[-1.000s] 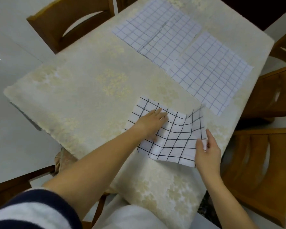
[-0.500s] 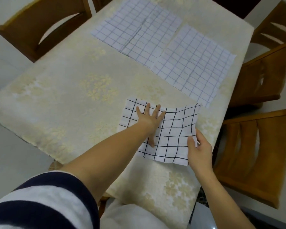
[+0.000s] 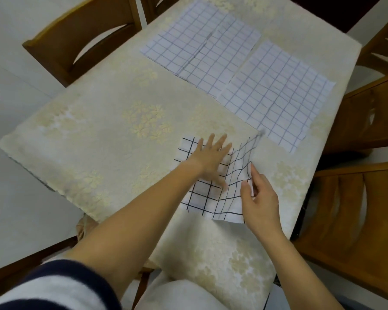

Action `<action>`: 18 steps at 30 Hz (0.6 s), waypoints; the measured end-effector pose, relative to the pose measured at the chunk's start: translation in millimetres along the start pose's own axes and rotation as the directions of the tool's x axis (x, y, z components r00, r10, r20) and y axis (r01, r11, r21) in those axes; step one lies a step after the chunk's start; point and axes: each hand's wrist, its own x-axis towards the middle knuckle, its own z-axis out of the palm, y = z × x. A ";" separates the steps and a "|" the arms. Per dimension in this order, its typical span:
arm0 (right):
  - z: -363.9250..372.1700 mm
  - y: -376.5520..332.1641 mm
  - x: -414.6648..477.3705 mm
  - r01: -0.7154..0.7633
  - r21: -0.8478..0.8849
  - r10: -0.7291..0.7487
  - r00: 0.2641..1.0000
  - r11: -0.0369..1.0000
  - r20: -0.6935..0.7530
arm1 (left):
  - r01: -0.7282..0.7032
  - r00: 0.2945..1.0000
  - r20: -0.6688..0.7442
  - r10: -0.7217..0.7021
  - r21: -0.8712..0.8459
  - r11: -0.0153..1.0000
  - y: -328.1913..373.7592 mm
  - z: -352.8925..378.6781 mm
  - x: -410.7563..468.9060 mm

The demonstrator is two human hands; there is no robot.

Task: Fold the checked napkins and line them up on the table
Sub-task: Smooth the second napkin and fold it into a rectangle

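Pressing flat with fingers spread, the left hand (image 3: 208, 162) pins the near checked napkin (image 3: 202, 195) to the tabletop (image 3: 103, 135) by the front edge. Moving right, the right hand (image 3: 259, 198) pinches the napkin's right edge, that side lifted and curling inward. It looks light, limp cloth, best taken at an edge or corner. Beyond, two larger checked napkins (image 3: 202, 48) (image 3: 276, 92) lie flat, side by side.
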 end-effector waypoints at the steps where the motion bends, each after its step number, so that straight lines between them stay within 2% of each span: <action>1: 2.5 -1.8 0.7 0.020 -0.037 -0.020 1.000 0.999 -0.002 | -0.020 0.995 -0.101 0.004 -0.153 0.988 -6.1 -5.7 -10.3; 2: 5.6 -3.6 1.5 0.039 -0.070 -0.039 0.999 0.997 -0.001 | -0.036 0.983 -0.183 -0.028 -0.337 0.941 -11.3 -10.4 -22.0; 4: 15.4 -9.3 3.6 0.070 -0.121 -0.069 0.998 0.990 0.013 | -0.046 0.966 -0.220 -0.137 -0.664 0.746 -18.0 -18.4 -43.8; 6: 30.8 -17.4 8.7 0.101 -0.170 -0.098 0.995 0.980 0.030 | 0.004 0.982 -0.089 -0.166 -0.872 0.490 -19.0 -26.3 -58.9; 7: 39.4 -22.0 12.5 0.119 -0.197 -0.115 0.993 0.973 0.036 | 0.039 0.988 -0.024 -0.152 -0.915 0.401 -19.0 -28.9 -63.4; 8: 48.2 -26.0 16.4 0.148 -0.228 -0.141 0.989 0.962 0.049 | 0.063 0.990 0.014 -0.139 -0.933 0.354 -19.9 -29.0 -64.6; 11: 71.2 -30.8 27.4 0.206 -0.241 -0.170 0.972 0.948 0.161 | 0.089 0.975 0.011 -0.223 -0.936 0.340 -29.6 -17.5 -57.8; 13: 76.4 -29.2 30.1 0.147 -0.134 -0.105 0.954 0.980 0.280 | 0.094 0.939 -0.040 -0.342 -0.926 0.366 -39.5 -3.6 -51.8; 14: 74.7 -25.1 30.5 0.113 -0.088 -0.083 0.952 0.990 0.294 | 0.098 0.914 -0.073 -0.400 -0.915 0.391 -45.8 4.7 -48.6; 16: 66.3 -7.6 32.1 0.102 -0.097 -0.080 0.974 0.990 0.210 | 0.131 0.866 -0.126 -0.484 -0.876 0.464 -58.0 20.6 -43.9; 18: 57.4 18.1 36.8 0.113 -0.204 -0.081 0.984 0.972 0.157 | 0.190 0.847 -0.139 -0.513 -0.822 0.537 -65.6 31.4 -43.0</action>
